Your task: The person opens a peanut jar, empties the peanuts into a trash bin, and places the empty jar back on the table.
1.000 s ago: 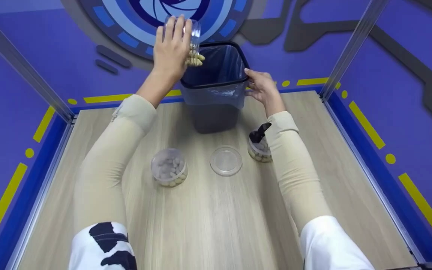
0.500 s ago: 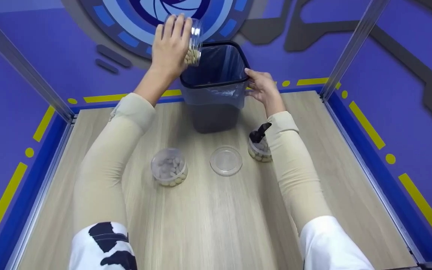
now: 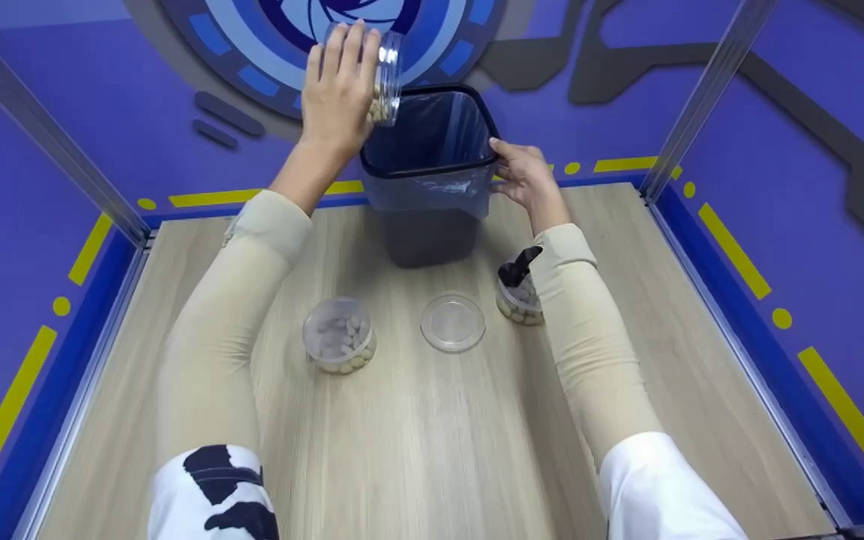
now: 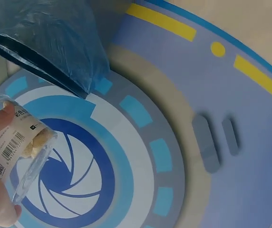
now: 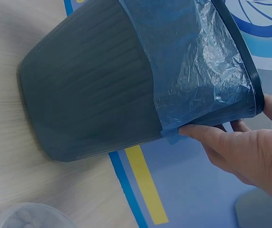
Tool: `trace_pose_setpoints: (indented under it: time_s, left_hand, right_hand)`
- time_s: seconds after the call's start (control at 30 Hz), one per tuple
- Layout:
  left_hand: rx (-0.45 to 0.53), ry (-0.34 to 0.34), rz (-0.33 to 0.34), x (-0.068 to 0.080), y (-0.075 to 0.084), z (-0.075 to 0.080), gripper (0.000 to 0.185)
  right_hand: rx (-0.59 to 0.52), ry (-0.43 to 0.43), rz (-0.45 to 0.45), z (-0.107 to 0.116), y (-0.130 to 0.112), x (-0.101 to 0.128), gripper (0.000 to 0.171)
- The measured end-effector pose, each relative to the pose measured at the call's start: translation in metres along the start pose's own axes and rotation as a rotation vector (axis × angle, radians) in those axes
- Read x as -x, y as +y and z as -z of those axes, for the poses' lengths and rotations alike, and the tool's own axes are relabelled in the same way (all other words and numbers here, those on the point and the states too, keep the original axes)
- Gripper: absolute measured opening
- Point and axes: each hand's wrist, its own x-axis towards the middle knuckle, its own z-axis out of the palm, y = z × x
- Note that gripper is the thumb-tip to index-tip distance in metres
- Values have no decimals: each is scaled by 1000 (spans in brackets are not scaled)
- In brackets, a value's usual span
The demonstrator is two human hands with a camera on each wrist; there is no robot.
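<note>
My left hand (image 3: 338, 94) grips a clear plastic jar (image 3: 385, 75) tipped on its side above the left rim of a dark bin (image 3: 432, 225) lined with a blue bag (image 5: 193, 71). A few pale nuts remain in the jar (image 4: 19, 142), near its mouth. My right hand (image 3: 526, 176) holds the bin's right rim, thumb and fingers pinching the bag edge (image 5: 207, 135). The bin (image 5: 88, 90) stands at the far middle of the wooden table (image 3: 417, 435).
On the table nearer me sit a lidded clear jar of pale nuts (image 3: 339, 344), a loose clear lid (image 3: 452, 322) and another jar with a dark top (image 3: 516, 295) beside my right sleeve. Purple walls and metal rails enclose the table.
The jar in my left hand has emptied further: nuts that spilled from its mouth a second ago have dropped into the bin. The jar rose slightly. My right hand has stayed on the rim.
</note>
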Motion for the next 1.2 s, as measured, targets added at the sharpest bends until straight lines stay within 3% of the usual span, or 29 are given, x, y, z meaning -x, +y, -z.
trace_pose_setpoints:
  time_s: [0.17,0.4,0.7,1.0,1.2]
  left_hand:
    - [36,13,-41,2,-7,-2,64]
    - [193,-65,45,14,-22,-1,83]
    - [110,-73,-31,22,-24,-5,82]
    - [91,34,-107,22,-13,-11,66]
    - [128,36,-88,23,-10,-12,70]
  right_hand:
    - [8,4,11,1,0,-1,44]
    - [-1,8,-5,0,2,-1,29]
    - [3,13,-7,1,0,-1,33]
    - [0,5,-18,2,3,-2,41]
    - [-16,15,-19,1,-1,-2,42]
